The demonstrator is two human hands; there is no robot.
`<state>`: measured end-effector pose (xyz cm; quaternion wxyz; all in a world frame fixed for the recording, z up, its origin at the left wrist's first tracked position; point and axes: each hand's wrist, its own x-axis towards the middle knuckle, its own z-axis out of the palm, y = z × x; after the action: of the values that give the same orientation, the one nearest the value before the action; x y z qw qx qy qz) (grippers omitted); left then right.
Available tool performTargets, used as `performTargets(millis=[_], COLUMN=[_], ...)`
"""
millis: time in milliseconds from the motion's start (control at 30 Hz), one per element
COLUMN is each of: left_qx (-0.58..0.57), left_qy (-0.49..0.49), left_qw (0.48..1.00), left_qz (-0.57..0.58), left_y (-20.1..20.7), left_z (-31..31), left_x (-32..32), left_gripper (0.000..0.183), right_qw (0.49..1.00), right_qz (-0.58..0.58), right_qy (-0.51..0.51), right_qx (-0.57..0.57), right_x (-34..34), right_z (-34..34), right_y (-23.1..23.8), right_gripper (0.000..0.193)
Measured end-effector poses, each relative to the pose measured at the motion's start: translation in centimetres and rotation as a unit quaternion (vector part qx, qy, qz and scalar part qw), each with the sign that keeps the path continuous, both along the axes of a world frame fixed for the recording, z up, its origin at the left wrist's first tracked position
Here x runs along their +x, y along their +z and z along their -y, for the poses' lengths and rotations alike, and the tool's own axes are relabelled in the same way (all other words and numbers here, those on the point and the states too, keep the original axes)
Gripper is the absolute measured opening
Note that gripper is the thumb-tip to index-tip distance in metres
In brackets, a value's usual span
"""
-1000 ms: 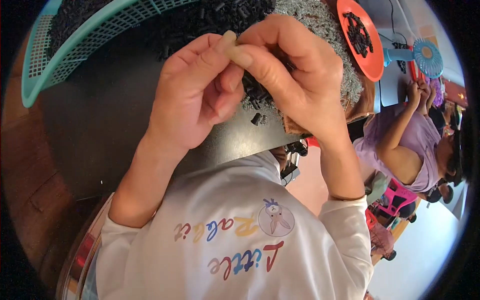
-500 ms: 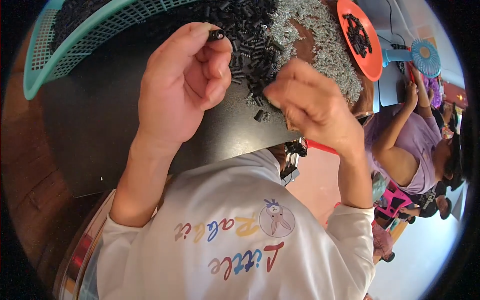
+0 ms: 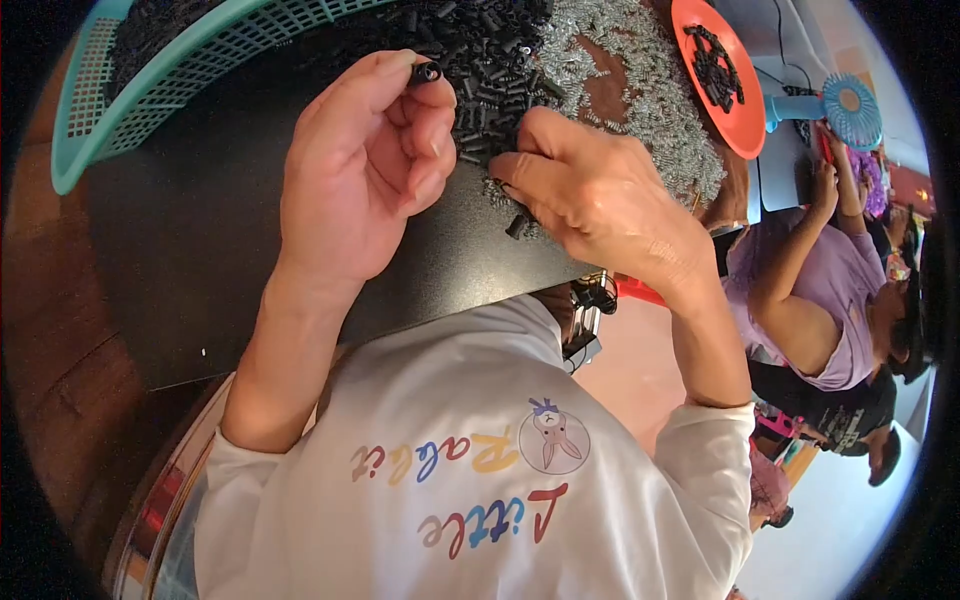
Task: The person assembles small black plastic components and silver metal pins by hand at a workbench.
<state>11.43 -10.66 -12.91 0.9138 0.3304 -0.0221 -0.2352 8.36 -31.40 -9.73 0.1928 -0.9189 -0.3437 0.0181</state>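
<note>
Between thumb and forefinger, my left hand (image 3: 345, 200) pinches a small black hollow cylinder (image 3: 426, 72), its open end showing. The other fingers of that hand curl loosely over the palm. To the right, my right hand (image 3: 610, 195) is down at the near edge of a pile of small black cylinders (image 3: 490, 90), fingertips pressed together. Whatever those fingertips hold, if anything, is hidden. Small silver springs (image 3: 665, 130) lie spread beyond and to the right of this hand. One loose black cylinder (image 3: 517, 227) rests just below its fingers.
A teal mesh basket (image 3: 140, 130) full of black pieces stands at the far left of the dark table (image 3: 200, 250). An orange plate (image 3: 752, 125) with black parts sits at the far right, beside a blue fan (image 3: 852, 110). Another person in purple (image 3: 800, 290) is at the right.
My right hand has moved slightly left and its fingers have come down onto the edge of the pile. My left hand stays nearly still, holding the black cylinder.
</note>
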Motion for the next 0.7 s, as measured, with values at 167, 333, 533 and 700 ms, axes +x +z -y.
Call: performTargets(millis=[167,333,533,700], left_qx=[0.002,0.0,0.005,0.006], left_qy=[0.009,-0.003,0.002,0.001], left_qw=[1.0,1.0,0.999,1.0], left_qz=[-0.011,-0.026,-0.035,-0.03], left_y=[0.1,0.1,0.1,-0.1], left_z=[-0.1,0.1,0.5,0.5], left_x=[0.0,-0.1,-0.2,-0.1], left_gripper=[0.027,0.027,0.027,0.028], right_qw=[1.0,0.999,0.996,0.997], right_qz=[0.006,0.032,0.062,0.069], right_qy=[-0.004,0.003,0.019,0.008], right_qx=[-0.016,-0.034,-0.062,-0.044], right_x=[0.4,0.6,0.9,1.0], right_z=[0.0,-0.4,-1.3,-1.3], right_y=[-0.2,-0.2,-0.2,-0.3], right_gripper=[0.007,0.008,0.01,0.008])
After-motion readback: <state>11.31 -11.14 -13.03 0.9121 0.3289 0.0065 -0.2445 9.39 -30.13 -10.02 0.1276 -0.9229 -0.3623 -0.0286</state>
